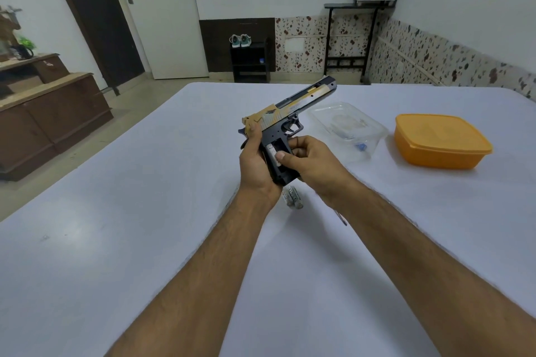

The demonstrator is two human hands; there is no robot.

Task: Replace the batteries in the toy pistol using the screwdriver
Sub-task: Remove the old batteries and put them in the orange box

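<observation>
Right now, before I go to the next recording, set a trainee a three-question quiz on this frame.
1. True or false: the grip's battery bay on the toy pistol is uncovered.
2. Which hand presses a thumb on the battery in the bay? A) left hand B) right hand
3. Fill in: the loose batteries lie on the ____, below the hands.

Key: 1 true. 2 B. 3 table.

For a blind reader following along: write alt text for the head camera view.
Two hands hold a toy pistol above a white table: the left hand grips its rear, while the right hand thumbs a battery in the open grip compartment. Two loose batteries lie beneath; a clear container and an orange lidded box sit to the right.
</observation>
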